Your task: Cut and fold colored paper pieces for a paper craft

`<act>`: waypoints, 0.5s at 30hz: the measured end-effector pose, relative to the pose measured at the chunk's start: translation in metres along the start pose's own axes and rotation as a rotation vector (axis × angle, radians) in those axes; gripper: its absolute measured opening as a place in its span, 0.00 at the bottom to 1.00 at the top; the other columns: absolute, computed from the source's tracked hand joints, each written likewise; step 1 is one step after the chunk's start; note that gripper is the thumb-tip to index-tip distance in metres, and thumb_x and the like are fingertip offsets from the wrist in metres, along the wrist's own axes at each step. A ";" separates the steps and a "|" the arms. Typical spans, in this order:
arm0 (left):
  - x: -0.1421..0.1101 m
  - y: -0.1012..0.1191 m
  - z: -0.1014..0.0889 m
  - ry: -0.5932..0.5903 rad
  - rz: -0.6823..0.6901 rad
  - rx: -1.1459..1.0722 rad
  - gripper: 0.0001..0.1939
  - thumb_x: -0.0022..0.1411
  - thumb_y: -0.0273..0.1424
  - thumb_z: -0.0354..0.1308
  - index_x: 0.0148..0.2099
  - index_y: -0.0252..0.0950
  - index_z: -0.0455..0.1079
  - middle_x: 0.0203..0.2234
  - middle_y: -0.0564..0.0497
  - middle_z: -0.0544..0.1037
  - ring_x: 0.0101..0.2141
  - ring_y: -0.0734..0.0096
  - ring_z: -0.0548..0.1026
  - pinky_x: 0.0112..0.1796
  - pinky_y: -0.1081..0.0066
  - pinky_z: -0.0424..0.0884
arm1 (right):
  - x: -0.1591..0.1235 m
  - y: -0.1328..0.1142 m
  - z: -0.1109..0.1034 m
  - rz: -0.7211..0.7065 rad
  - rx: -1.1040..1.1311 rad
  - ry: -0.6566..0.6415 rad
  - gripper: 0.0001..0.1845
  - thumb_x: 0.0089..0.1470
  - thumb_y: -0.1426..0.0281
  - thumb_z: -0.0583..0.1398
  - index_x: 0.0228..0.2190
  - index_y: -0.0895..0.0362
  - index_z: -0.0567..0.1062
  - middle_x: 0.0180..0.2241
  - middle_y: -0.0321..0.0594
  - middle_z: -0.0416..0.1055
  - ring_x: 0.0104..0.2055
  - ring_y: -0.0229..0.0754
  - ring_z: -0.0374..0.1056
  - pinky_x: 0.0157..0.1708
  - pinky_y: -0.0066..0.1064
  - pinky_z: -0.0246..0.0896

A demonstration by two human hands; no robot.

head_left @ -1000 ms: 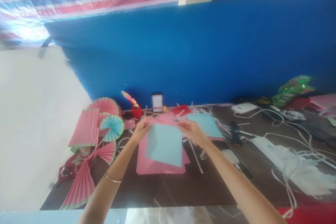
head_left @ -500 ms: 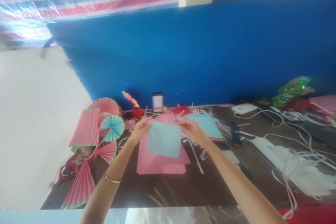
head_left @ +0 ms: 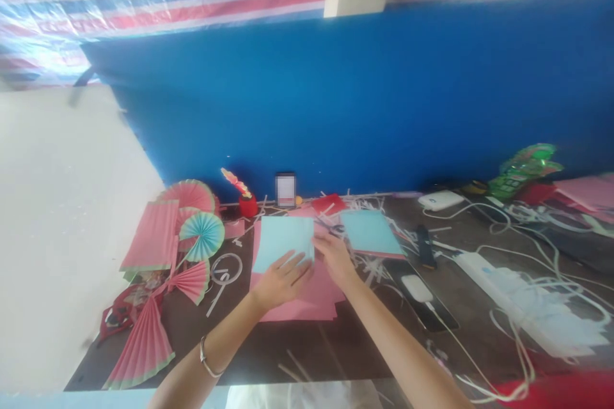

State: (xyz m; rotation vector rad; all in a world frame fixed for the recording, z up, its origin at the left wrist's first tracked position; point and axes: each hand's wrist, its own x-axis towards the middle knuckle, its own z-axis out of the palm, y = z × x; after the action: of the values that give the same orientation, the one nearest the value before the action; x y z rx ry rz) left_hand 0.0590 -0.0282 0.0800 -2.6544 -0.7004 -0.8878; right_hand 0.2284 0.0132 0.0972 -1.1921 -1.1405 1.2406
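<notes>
A light blue sheet of paper [head_left: 283, 239] lies over pink sheets [head_left: 330, 294] on the dark table. My left hand [head_left: 284, 280] rests flat on its lower right part, fingers stretched out and somewhat apart. At the sheet's right edge is my right hand [head_left: 336, 260], its fingertips closed together on that edge; the thumb is partly hidden. Just right of this hand lies another stack of light blue paper [head_left: 371, 233], with a pink edge showing beneath. Scissors [head_left: 336, 228], partly visible, lie between the two blue papers.
Folded pink paper fans [head_left: 148, 339] and a blue-green rosette [head_left: 204, 236] stand at the left. A tape ring [head_left: 227, 268] lies nearby. White paper strips are scattered about. To the right are a phone [head_left: 434, 313], cables and a power strip [head_left: 484, 275]. A blue panel [head_left: 307, 108] rises behind.
The blue sheet has gone from being held up by both hands to lying on the pink paper. My left hand has moved down and right onto it; my right hand has moved to its right edge.
</notes>
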 end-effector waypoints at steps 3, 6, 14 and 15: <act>-0.011 -0.003 0.003 -0.055 -0.096 -0.150 0.23 0.58 0.33 0.51 0.56 0.40 0.59 0.54 0.46 0.65 0.58 0.58 0.55 0.58 0.50 0.44 | 0.004 0.014 -0.002 0.010 -0.005 0.032 0.17 0.36 0.59 0.64 0.28 0.57 0.74 0.27 0.40 0.74 0.29 0.44 0.69 0.31 0.34 0.63; -0.022 -0.015 0.009 0.213 -0.644 -0.336 0.31 0.56 0.36 0.54 0.60 0.41 0.51 0.60 0.44 0.53 0.60 0.55 0.47 0.57 0.49 0.43 | 0.009 0.024 -0.008 -0.003 -0.021 0.048 0.17 0.36 0.59 0.64 0.28 0.57 0.74 0.27 0.39 0.74 0.29 0.43 0.69 0.31 0.34 0.62; -0.035 -0.045 0.033 0.334 -1.428 -1.179 0.31 0.45 0.41 0.64 0.50 0.31 0.65 0.42 0.39 0.74 0.40 0.58 0.74 0.39 0.65 0.71 | 0.015 0.045 -0.004 0.007 0.024 0.016 0.20 0.35 0.56 0.65 0.29 0.57 0.74 0.28 0.40 0.74 0.33 0.44 0.70 0.34 0.35 0.63; -0.036 -0.046 0.034 0.310 -1.432 -1.165 0.28 0.43 0.41 0.64 0.45 0.29 0.69 0.38 0.39 0.76 0.37 0.59 0.75 0.36 0.66 0.72 | 0.018 0.046 -0.007 -0.011 -0.035 0.019 0.21 0.37 0.55 0.63 0.30 0.57 0.74 0.29 0.41 0.74 0.33 0.44 0.70 0.33 0.35 0.64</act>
State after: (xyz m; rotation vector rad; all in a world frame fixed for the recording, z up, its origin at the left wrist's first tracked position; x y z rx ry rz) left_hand 0.0265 0.0110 0.0351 -2.1097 -2.7120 -2.5456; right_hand 0.2333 0.0302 0.0501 -1.2194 -1.1579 1.2026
